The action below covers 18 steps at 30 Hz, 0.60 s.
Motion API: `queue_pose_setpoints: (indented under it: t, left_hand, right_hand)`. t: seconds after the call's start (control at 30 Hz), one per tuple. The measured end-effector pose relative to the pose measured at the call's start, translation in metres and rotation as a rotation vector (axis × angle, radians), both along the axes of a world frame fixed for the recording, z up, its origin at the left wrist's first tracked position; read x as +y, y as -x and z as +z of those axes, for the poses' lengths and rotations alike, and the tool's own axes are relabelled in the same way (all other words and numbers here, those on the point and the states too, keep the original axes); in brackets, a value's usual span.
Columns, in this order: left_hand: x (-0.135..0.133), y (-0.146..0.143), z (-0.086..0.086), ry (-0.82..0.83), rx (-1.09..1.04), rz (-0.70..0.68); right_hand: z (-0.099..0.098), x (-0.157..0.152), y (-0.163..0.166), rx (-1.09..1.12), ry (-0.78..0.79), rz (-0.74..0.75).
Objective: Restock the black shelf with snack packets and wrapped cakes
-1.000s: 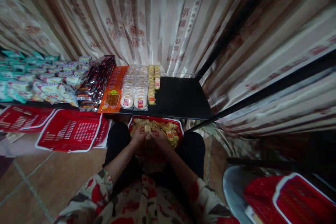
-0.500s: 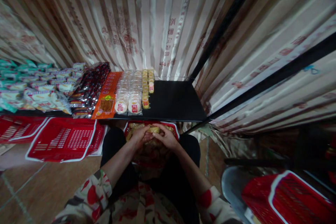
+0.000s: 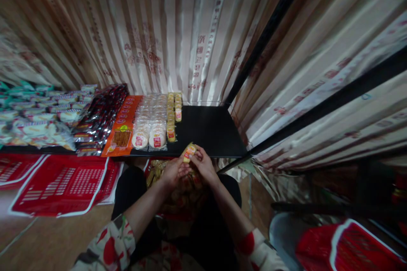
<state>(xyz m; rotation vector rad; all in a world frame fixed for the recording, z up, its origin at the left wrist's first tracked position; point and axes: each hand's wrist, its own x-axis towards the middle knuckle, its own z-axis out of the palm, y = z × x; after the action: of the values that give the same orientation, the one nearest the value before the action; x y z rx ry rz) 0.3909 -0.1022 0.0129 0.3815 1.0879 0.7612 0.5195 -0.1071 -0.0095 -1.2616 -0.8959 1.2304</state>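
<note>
My left hand [image 3: 173, 172] and my right hand [image 3: 204, 165] meet over a red basket [image 3: 149, 165] of small yellow snack packets that rests on my lap. Both pinch one yellow packet [image 3: 189, 151], raised just above the front edge of the black shelf [image 3: 210, 129]. On that shelf a row of the same yellow packets [image 3: 171, 116] runs backward, beside rows of round white packets [image 3: 150, 123].
Left of the white packets lie orange packs [image 3: 121, 129], dark red packs [image 3: 100, 116] and white-green packs [image 3: 34, 114]. Flat red baskets [image 3: 63, 184] lie on the floor at left; another red basket [image 3: 346, 245] sits at lower right. Striped curtains hang behind.
My hands have lifted out of the basket and moved toward the shelf edge, now holding one yellow packet up between them. The view has tilted down slightly.
</note>
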Motion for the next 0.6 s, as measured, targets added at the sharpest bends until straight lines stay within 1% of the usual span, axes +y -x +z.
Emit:
queue_pose_setpoints:
  t: [0.1, 0.17, 0.27, 0.37, 0.47, 0.53, 0.6]
  left_hand:
    - [0.006, -0.011, 0.0, -0.005, -0.005, 0.051]
    - [0.011, -0.019, -0.001, -0.065, 0.032, 0.089]
    - [0.021, -0.03, -0.002, -0.193, 0.172, 0.141]
    - [0.034, -0.04, -0.004, -0.316, 0.258, 0.135]
    - [0.049, -0.049, -0.007, -0.425, 0.232, 0.121]
    - [0.06, -0.054, -0.008, -0.454, 0.21, 0.125]
    - [0.072, -0.058, -0.009, -0.45, 0.2, 0.113]
  right_hand:
    - [-0.002, 0.01, -0.003, -0.012, -0.007, -0.038]
    - [-0.003, 0.022, -0.009, -0.047, -0.03, -0.045]
    - [-0.005, 0.05, -0.018, -0.126, -0.077, -0.059]
    - [-0.008, 0.084, -0.023, -0.224, -0.082, -0.085]
    - [-0.013, 0.117, -0.022, -0.318, -0.081, -0.105]
    - [-0.016, 0.136, -0.018, -0.379, -0.098, -0.106]
    - [-0.018, 0.152, -0.014, -0.439, -0.12, -0.096]
